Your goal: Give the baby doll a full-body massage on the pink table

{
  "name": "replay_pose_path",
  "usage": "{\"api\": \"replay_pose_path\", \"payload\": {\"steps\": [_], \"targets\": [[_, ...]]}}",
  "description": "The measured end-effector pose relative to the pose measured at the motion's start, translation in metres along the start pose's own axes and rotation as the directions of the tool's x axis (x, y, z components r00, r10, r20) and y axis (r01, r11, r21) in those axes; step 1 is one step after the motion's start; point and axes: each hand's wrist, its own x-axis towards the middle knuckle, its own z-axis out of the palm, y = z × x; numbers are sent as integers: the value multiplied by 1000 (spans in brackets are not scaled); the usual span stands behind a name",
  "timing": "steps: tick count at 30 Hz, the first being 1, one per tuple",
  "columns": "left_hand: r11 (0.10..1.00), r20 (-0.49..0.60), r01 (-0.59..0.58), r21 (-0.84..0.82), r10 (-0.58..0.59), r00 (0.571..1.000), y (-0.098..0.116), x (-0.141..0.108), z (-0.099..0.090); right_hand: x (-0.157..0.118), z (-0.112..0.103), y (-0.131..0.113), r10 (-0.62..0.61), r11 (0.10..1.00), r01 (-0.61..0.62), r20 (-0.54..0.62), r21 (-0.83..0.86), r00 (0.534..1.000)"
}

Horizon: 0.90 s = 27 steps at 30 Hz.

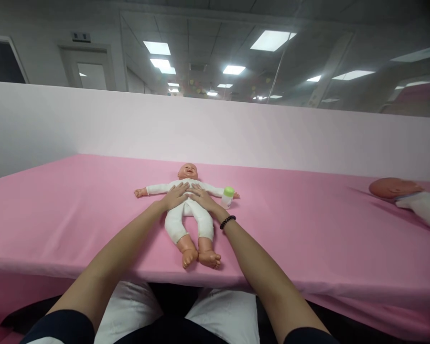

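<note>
A baby doll [188,220] in a white long-sleeved suit lies on its back on a pink-covered table [75,224], its head away from me and its bare feet towards me. My left hand [175,196] rests flat on the doll's chest, fingers spread. Beside it, my right hand [203,198] lies flat on the doll's belly and chest, with a dark bead bracelet [228,221] on the wrist. A small baby bottle [228,197] with a green cap stands just beyond my right hand, next to the doll's arm.
A second doll [404,195] in white lies at the right of the table, partly cut off by the frame edge. A pale pink partition [215,134] runs along the table's far side. White cloth [129,308] shows below the near table edge.
</note>
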Motion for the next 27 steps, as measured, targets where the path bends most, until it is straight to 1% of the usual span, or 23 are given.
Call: {"api": "replay_pose_path", "payload": {"steps": [3, 5, 7, 8, 9, 10, 12, 14, 16, 17, 18, 20, 23, 25, 27], "targets": [[986, -25, 168, -8, -168, 985, -1, 4, 3, 2, -1, -1, 118, 990, -115, 30, -79, 993], [963, -53, 266, -41, -268, 962, -1, 7, 5, 3, 0, 0, 220, 970, -219, 1, -103, 975], [931, -105, 355, -84, -363, 926, 1, 6, 6, 1, 2, 0, 313, 943, -316, -42, -109, 949], [919, -144, 380, -103, -392, 909, 3, 4, 5, 0, 2, 0, 338, 933, -344, -69, -108, 939], [917, -190, 381, -115, -397, 898, 5, 1, 4, -1, 3, 0, 342, 929, -353, -105, -110, 934], [927, -243, 355, -119, -374, 895, 7, -3, 2, -2, 3, -1, 323, 933, -341, -152, -115, 934], [963, -348, 240, -126, -269, 898, 13, -10, -1, -4, 3, -4, 219, 958, -259, -267, -125, 938], [983, -399, 96, -157, -152, 904, 17, -16, -4, -5, 2, -7, 50, 989, -95, -352, -112, 934], [975, -381, -24, -220, -63, 922, 18, -18, -4, -5, 3, -8, -114, 993, 97, -352, -64, 929], [965, -359, -67, -252, -29, 933, 18, -18, -4, -5, 4, -8, -169, 985, 168, -336, -30, 927], [955, -337, -98, -280, -2, 942, 17, -18, -3, -4, 4, -7, -200, 977, 212, -313, 4, 928], [942, -298, -121, -312, 24, 954, 14, -16, -1, -2, 6, -3, -203, 972, 228, -268, 63, 942], [953, -213, -110, -283, 49, 976, 9, -14, -1, -1, 6, 2, -151, 980, 173, -199, 95, 968], [968, -152, -85, -237, 50, 987, 7, -11, -1, 0, 5, 3, -120, 991, 128, -137, 45, 983], [982, -94, -33, -188, 16, 995, 7, -10, -2, 0, 3, 3, -66, 997, 64, -69, -34, 995]]}}
